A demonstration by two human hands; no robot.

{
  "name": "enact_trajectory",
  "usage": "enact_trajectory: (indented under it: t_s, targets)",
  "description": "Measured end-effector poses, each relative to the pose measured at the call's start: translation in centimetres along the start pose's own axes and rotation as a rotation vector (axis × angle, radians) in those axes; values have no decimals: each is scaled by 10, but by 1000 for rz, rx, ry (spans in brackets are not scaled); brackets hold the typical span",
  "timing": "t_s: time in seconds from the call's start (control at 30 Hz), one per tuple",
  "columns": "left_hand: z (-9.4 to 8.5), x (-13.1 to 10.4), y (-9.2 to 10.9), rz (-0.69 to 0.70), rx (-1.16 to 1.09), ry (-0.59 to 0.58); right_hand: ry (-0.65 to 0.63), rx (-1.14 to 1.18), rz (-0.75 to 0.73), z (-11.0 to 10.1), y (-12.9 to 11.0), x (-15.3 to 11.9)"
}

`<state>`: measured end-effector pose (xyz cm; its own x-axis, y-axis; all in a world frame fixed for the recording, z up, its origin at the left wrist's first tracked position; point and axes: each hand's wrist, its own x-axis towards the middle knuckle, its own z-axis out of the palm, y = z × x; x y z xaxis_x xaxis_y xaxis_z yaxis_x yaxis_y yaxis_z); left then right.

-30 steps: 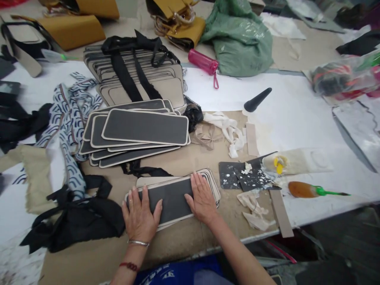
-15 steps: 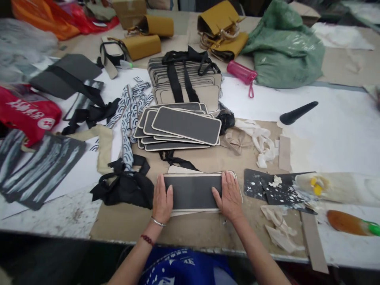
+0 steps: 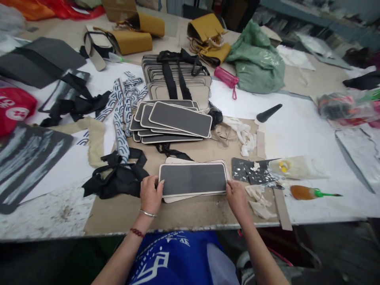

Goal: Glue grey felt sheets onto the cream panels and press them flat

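Observation:
A dark grey rectangular panel (image 3: pixel 192 180) with a beige rim and rounded corners lies in front of me, on top of beige panels (image 3: pixel 175 199) that stick out slightly below and at the right. My left hand (image 3: pixel 151 194) is closed at its left end, thumb against the edge. At the opposite end my right hand (image 3: pixel 236 197) pinches the lower right corner, fingers partly hidden. Just behind sits a loose stack of similar grey panels (image 3: pixel 181 118). Black fabric strips (image 3: pixel 118 178) lie bunched beside my left hand.
A larger bundle of beige panels (image 3: pixel 194 93) tied with black strips stands farther back. To the right are glue-spattered dark boards (image 3: pixel 242 170), an orange-brown bottle with a green nozzle (image 3: pixel 303 192) and a black tapered tool (image 3: pixel 268 113). Mustard bags (image 3: pixel 132 42) and a green sack (image 3: pixel 257 59) stand behind.
My hands have gone from lying flat on the panel's ends to gripping its edges. The top panel now sits a little askew over those beneath. The view has shifted to the right.

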<state>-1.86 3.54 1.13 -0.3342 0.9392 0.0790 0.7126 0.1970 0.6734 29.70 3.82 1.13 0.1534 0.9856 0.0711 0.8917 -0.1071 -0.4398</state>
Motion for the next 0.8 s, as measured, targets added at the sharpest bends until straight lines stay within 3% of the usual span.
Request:
enact_trajectory:
  t_s: [0.2,0.43,0.6,0.8]
  targets:
    - [-1,6,2,-327,-413,-212,-48,402,285,-8,-3,4]
    - [2,10,8,-434,-776,-451,-157,680,408,-20,-18,5]
    - [7,6,6,-426,-675,-416,-49,794,444,-3,-22,5]
    - [12,-2,-5,-360,-583,-325,120,564,389,14,-19,5]
